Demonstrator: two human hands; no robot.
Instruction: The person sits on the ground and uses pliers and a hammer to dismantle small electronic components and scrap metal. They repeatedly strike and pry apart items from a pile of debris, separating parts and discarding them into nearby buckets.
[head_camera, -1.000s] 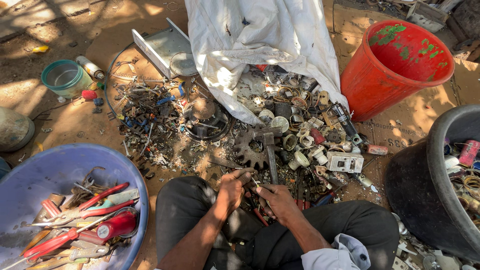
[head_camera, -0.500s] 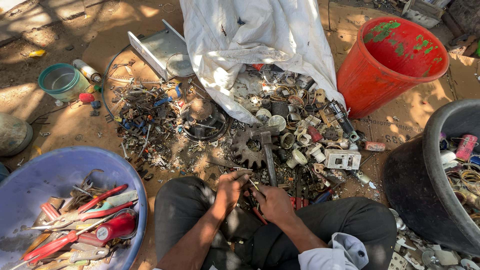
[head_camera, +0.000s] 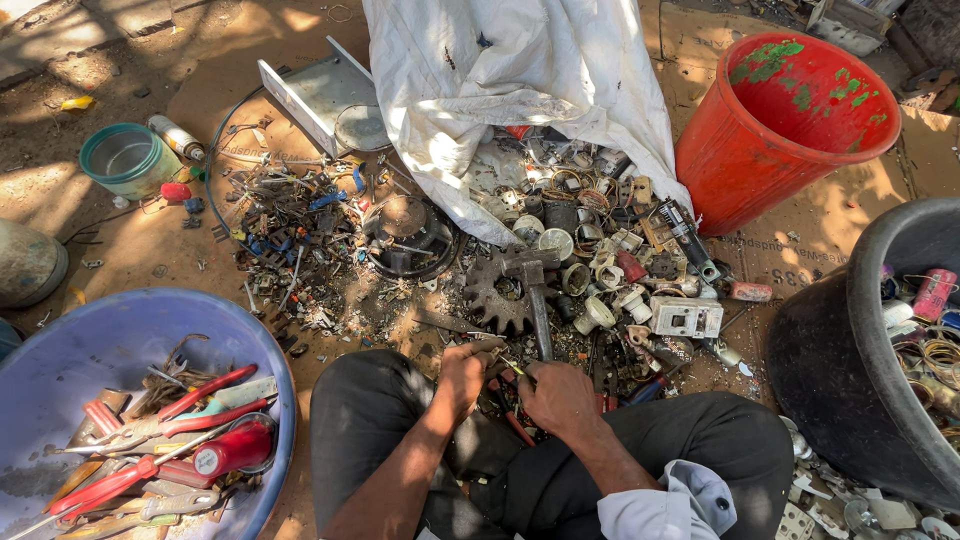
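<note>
Something small and metallic, with a glint of yellow-green, is sitting between the two hands just above the person's lap; it is too small to name. Left hand is curling its fingers closed at the thing's left side, thumb pointing toward it, and right hand is closing over it from the right, knuckles up (whether either hand is truly pinching the piece or only touching it, I cannot tell). Both forearms are coming up from dark trousers, the knees spread wide to either side.

Just beyond the fingertips, a hammer is lying with its handle pointing back toward the hands and its head resting on a rusty toothed gear. Around these, a heap of scrap parts is spreading across the dirt, partly under a white sack. A grey switch box is lying to the right of the hammer.

Farther out, a red bucket is standing at the upper right, a black tub at the right edge, and a blue basin holding red-handled pliers and screwdrivers at the lower left. A small green bowl is sitting at the upper left.
</note>
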